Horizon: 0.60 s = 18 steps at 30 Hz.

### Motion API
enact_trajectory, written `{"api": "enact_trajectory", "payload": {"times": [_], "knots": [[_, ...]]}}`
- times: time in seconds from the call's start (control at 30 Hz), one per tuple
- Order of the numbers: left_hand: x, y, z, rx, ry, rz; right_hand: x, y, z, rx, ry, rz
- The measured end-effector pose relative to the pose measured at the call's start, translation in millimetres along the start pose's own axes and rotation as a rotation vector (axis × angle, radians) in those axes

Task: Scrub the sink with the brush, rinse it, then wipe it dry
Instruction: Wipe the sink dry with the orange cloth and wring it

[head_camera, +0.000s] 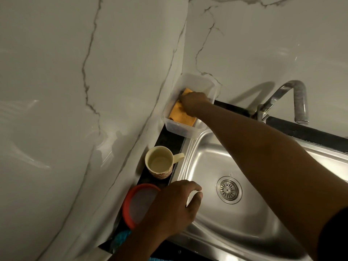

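Note:
The steel sink fills the lower right, with a round drain strainer in its basin. At the back left corner a clear plastic tub holds an orange cloth. My right hand reaches into the tub with its fingers curled down on the cloth; a small dark thing shows at the fingertips, which are mostly hidden. My left hand rests at the sink's left rim with fingers loosely curled and holds nothing. No brush is clearly seen.
A curved tap stands behind the sink at the right. On the dark ledge to the left are a cream mug and a red-rimmed lid. A blue cloth lies near the front. Marble walls meet at the corner.

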<state>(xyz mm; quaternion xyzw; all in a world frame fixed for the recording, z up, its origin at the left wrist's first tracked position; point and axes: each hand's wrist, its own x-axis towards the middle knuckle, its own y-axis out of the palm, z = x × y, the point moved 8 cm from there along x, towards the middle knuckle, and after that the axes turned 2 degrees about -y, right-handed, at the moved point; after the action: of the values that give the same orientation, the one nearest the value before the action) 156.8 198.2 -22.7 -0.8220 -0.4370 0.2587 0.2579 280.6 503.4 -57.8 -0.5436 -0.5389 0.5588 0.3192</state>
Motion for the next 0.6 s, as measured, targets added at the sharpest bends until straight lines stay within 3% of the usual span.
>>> {"api": "enact_trajectory", "payload": {"times": [0.2,0.6], "knots": [[1.6,-9.6,-5.9,0.006,0.011,-0.038,-12.4,-9.0,6.4,-0.004,0.027,-0.044],[3.2,-11.8,-25.3,0.007,0.044,-0.048,-101.4,-120.5,-14.6,-0.01,-0.261,-0.532]]}}
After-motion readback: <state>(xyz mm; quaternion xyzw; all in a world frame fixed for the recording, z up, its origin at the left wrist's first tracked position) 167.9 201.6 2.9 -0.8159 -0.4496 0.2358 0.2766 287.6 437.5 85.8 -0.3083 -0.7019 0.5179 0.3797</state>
